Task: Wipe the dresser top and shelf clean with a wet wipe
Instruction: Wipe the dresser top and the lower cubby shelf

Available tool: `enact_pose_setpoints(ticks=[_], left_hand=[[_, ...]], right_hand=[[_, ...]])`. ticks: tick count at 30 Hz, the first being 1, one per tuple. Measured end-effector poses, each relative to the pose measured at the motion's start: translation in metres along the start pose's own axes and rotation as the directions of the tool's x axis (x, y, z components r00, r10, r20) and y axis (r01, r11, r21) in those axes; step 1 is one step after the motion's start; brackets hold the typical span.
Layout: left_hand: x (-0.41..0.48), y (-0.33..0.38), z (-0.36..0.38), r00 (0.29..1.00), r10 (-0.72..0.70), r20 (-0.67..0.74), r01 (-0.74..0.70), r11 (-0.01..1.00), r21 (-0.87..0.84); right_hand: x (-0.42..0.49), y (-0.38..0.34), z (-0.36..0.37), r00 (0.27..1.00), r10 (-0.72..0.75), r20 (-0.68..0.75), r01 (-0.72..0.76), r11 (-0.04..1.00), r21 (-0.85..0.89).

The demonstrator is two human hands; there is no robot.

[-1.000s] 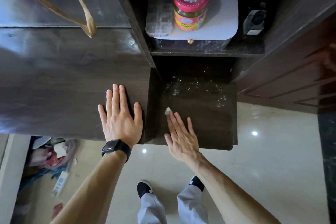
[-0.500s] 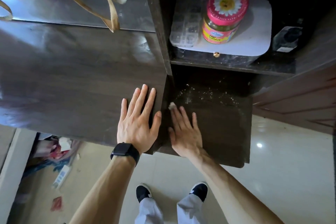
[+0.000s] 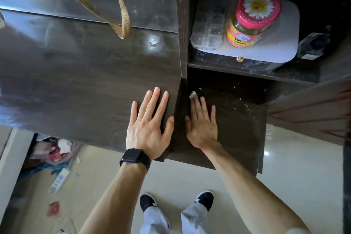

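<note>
The right hand (image 3: 202, 121) is pressing the wet wipe (image 3: 193, 94) flat against the lower shelf (image 3: 237, 129), only a white corner peeking past the fingertips; no closed grip, just a spread palm. The left hand (image 3: 149, 119) is lying open on the dresser top (image 3: 85, 81). The wipe could slip free (nothing is pinching it), smearing the specks (image 3: 241, 104) deeper into the shelf.

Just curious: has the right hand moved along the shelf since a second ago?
Yes. The right hand slid deeper and leftward along the shelf, toward the divider panel.
</note>
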State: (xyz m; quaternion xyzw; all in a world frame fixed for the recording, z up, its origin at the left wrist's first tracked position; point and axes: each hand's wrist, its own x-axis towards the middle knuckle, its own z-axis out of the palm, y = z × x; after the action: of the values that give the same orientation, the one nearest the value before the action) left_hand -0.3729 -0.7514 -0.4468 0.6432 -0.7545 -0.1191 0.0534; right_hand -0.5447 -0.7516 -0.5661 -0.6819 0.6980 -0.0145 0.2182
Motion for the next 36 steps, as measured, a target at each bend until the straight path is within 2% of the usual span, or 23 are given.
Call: enact_pose_setpoints(ticks=[2, 6, 10, 12, 14, 16, 18, 20, 22, 24, 28, 33, 35, 36], left_hand=[[0.002, -0.001, 0.001, 1.000, -0.004, 0.001, 0.004, 1.000, 0.003], [0.000, -0.001, 0.000, 1.000, -0.007, 0.006, 0.007, 1.000, 0.005], [0.002, 0.000, -0.001, 1.000, -0.004, 0.020, 0.004, 1.000, 0.011], [0.001, 0.000, -0.003, 1.000, -0.004, 0.031, 0.003, 1.000, 0.022], [0.004, 0.001, -0.004, 1.000, 0.001, 0.014, -0.002, 0.999, 0.045], [0.010, 0.006, -0.007, 1.000, 0.011, -0.015, -0.010, 0.997, 0.074], [0.026, 0.014, -0.004, 0.999, 0.002, -0.045, 0.001, 0.998, 0.066], [0.039, 0.018, 0.002, 0.998, -0.050, -0.040, 0.051, 0.999, 0.018], [0.046, 0.018, 0.009, 0.996, -0.070, -0.061, 0.070, 0.998, 0.002], [0.046, 0.017, 0.012, 0.995, -0.060, -0.075, 0.060, 0.998, -0.001], [0.044, 0.015, 0.012, 0.995, -0.054, -0.084, 0.053, 0.999, -0.008], [0.044, 0.017, 0.009, 0.996, -0.064, -0.068, 0.062, 0.998, -0.020], [0.043, 0.020, 0.007, 0.996, -0.070, -0.061, 0.069, 0.997, -0.027], [0.043, 0.021, 0.006, 0.996, -0.072, -0.053, 0.071, 0.997, -0.028]], right_hand=[[0.023, -0.006, -0.001, 1.000, 0.011, 0.003, -0.011, 1.000, -0.014], [0.057, 0.000, -0.008, 0.987, 0.161, -0.004, -0.161, 0.987, -0.018], [0.027, 0.022, -0.011, 0.906, 0.418, -0.064, -0.411, 0.906, 0.101], [-0.002, 0.027, -0.006, 0.876, 0.478, -0.073, -0.468, 0.876, 0.119], [-0.023, 0.021, -0.001, 0.908, 0.413, -0.069, -0.409, 0.910, 0.064], [-0.026, 0.013, 0.004, 0.965, 0.259, -0.047, -0.259, 0.966, 0.011], [-0.003, 0.012, 0.003, 0.990, 0.130, -0.063, -0.132, 0.991, -0.032], [0.036, 0.015, -0.009, 0.994, 0.098, -0.040, -0.099, 0.995, -0.022], [0.067, 0.026, -0.016, 0.988, 0.144, -0.059, -0.148, 0.986, -0.077], [0.086, 0.040, -0.025, 0.955, 0.283, -0.093, -0.290, 0.954, -0.072], [0.078, 0.063, -0.033, 0.785, 0.600, -0.155, -0.589, 0.800, 0.116], [0.009, 0.047, -0.007, 0.626, 0.762, -0.165, -0.694, 0.641, 0.329], [-0.025, 0.039, 0.005, 0.597, 0.786, -0.162, -0.714, 0.612, 0.341], [-0.040, 0.034, 0.011, 0.608, 0.780, -0.148, -0.716, 0.619, 0.323]])
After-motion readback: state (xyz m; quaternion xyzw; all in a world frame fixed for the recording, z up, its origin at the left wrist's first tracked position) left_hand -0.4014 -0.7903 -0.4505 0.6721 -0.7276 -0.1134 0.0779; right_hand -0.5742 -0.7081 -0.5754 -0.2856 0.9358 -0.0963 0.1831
